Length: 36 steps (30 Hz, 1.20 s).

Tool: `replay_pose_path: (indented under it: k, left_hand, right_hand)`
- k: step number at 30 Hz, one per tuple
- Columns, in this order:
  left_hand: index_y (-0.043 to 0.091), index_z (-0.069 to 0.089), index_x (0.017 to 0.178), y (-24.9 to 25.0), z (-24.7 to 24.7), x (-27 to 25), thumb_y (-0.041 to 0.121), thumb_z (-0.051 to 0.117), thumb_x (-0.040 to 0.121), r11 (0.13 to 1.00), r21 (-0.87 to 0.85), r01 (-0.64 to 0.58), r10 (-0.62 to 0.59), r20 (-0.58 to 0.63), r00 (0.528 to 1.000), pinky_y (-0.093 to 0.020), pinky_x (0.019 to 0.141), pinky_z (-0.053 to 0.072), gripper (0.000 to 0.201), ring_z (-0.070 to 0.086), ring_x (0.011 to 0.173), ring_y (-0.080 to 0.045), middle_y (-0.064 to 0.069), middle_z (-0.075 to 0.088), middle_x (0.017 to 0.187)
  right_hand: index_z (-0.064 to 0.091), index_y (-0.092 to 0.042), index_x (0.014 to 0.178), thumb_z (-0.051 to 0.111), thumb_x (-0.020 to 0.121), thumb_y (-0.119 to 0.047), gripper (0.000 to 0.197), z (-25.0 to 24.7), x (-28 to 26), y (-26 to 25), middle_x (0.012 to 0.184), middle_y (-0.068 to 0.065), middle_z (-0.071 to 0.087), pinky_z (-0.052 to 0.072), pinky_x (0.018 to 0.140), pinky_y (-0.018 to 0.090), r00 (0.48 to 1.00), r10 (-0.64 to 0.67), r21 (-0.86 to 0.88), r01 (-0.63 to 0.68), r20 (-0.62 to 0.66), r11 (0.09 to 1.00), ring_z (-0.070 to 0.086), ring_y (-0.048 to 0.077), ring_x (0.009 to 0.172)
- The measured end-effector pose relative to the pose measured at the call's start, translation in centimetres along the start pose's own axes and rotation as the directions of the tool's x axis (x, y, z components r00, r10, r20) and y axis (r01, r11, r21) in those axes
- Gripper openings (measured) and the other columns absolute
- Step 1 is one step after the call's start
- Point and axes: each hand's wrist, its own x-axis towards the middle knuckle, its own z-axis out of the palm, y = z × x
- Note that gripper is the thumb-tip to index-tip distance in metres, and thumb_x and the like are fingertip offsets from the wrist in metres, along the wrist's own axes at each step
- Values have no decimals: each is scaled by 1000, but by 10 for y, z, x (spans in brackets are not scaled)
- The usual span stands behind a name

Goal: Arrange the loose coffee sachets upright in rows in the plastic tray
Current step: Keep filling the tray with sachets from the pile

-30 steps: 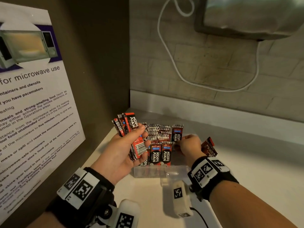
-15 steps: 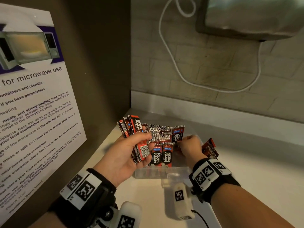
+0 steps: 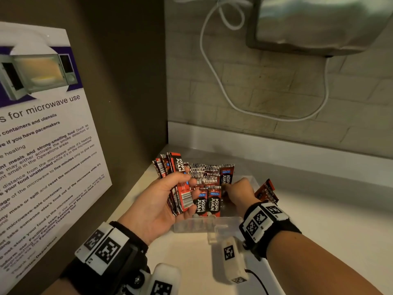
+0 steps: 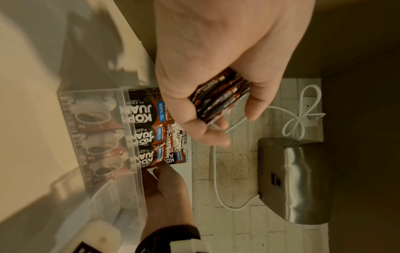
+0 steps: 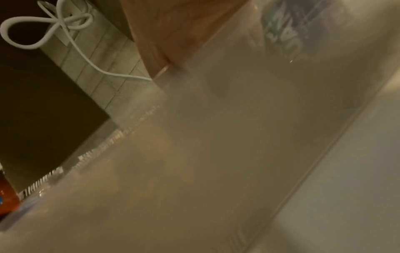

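The sachets standing in the clear tray read "KOPI JUAN" in white on black, with a blue patch above saying "100%". Through the tray wall, from the left-wrist view, "KLASIK" sits beside the brand, though the last letter looks cut off. The bundle of sachets shows the same "KOPI JUAN" and a barcode. The poster on the side wall reads "for microwave use", "containers and utensils", "if you have pacemakers", "five minutes", "Facilities Department". Wrist bands carry square coded markers.
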Motion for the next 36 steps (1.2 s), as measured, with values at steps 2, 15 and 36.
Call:
replay_pose_path:
  k: [2,15,36]
  left_hand:
    - [19,66,100,0,0,1,14,63,85,1000,-3,4,-4,-1,1000,-28,49,52,16,67,64,-16,-3,71,78]
    - [8,65,108,-2,3,2,11,56,92,1000,21,15,-16,6,1000,-37,53,59,19,73,77,-23,-13,75,92]
    - [12,66,89,-11,17,9,30,78,58,995,87,56,-60,44,997,-25,44,46,37,63,70,-24,-11,69,81]
  right_hand:
    - [60,-4,102,68,86,-22,25,1,3,1,91,13,68,46,60,29,1000,0,-15,0,3,1000,65,26,83]
    - [51,0,104,74,79,-34,48,-8,-15,-10,97,14,63,50,57,33,977,-162,-23,161,-135,987,61,23,75]
    - [76,-18,72,61,74,21,41,-70,-118,-45,109,7,66,55,71,27,676,-715,610,494,178,619,66,13,92]
